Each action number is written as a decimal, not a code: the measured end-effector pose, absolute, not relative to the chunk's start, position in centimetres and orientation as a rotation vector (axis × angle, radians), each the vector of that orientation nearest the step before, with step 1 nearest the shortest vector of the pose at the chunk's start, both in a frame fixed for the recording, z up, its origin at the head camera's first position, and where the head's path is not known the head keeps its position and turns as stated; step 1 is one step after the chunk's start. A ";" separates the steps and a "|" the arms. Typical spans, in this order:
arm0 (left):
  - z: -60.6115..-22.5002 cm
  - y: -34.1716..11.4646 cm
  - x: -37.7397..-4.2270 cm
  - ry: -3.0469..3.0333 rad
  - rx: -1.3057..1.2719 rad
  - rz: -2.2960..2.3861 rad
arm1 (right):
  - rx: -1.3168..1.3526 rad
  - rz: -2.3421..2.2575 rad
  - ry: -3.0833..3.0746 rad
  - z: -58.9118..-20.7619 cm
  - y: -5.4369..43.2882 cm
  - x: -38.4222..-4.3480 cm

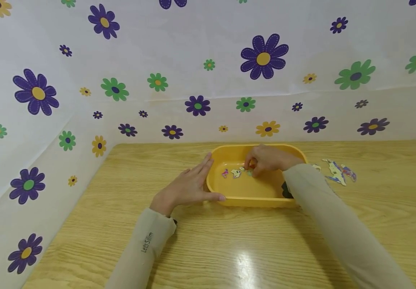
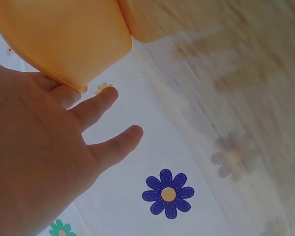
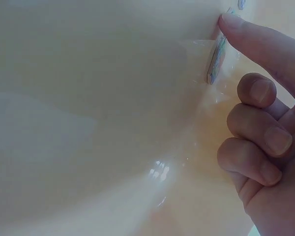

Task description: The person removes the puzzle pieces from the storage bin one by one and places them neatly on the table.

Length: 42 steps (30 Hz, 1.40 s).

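A yellow plastic tub [image 1: 254, 202] stands on the wooden table. My left hand [image 1: 189, 186] rests against its left end, fingers straight and thumb along the front rim. In the left wrist view, spread fingers [image 2: 115, 147] show beside the tub's wall [image 2: 64, 39]. My right hand [image 1: 267, 158] reaches inside the tub. Its index finger [image 3: 265, 44] is extended and touches a thin flat piece [image 3: 216, 61]; the other visible fingers are curled, the thumb hidden. Small flat cutouts lie on the tub floor: a pink one [image 1: 225, 173], a whitish one [image 1: 236, 173] and a greenish one [image 1: 249, 172].
Right of the tub, larger flat cutouts lie on the table, a pale one [image 1: 335, 172] and a purple-blue one [image 1: 348, 172]. My right sleeve [image 1: 330, 212] partly covers the tub's right end. A flower-printed sheet [image 1: 208, 80] hangs behind and to the left.
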<state>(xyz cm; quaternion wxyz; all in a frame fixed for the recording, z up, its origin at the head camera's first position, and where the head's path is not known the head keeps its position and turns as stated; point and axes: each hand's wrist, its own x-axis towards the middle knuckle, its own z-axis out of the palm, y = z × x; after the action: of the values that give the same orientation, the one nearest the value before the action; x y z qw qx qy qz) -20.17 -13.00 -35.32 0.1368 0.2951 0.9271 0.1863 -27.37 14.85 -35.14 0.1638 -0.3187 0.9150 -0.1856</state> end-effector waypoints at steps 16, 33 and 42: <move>-35.2 -12.8 -19.8 2.669 0.829 0.562 | -0.951 -0.523 2.614 -35.6 15.0 -27.1; -35.2 -12.9 -20.1 2.681 0.826 0.529 | -0.939 -0.578 2.615 -34.9 14.7 -27.2; -35.3 -12.8 -20.2 2.679 0.827 0.544 | -1.034 -0.786 2.610 -33.7 15.2 -27.0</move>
<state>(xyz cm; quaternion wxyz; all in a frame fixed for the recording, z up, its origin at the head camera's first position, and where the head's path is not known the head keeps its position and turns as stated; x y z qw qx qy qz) -20.20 -12.83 -35.27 0.1423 0.2868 0.9284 0.1886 -26.97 15.21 -33.74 0.1132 -0.3524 0.8895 -0.2678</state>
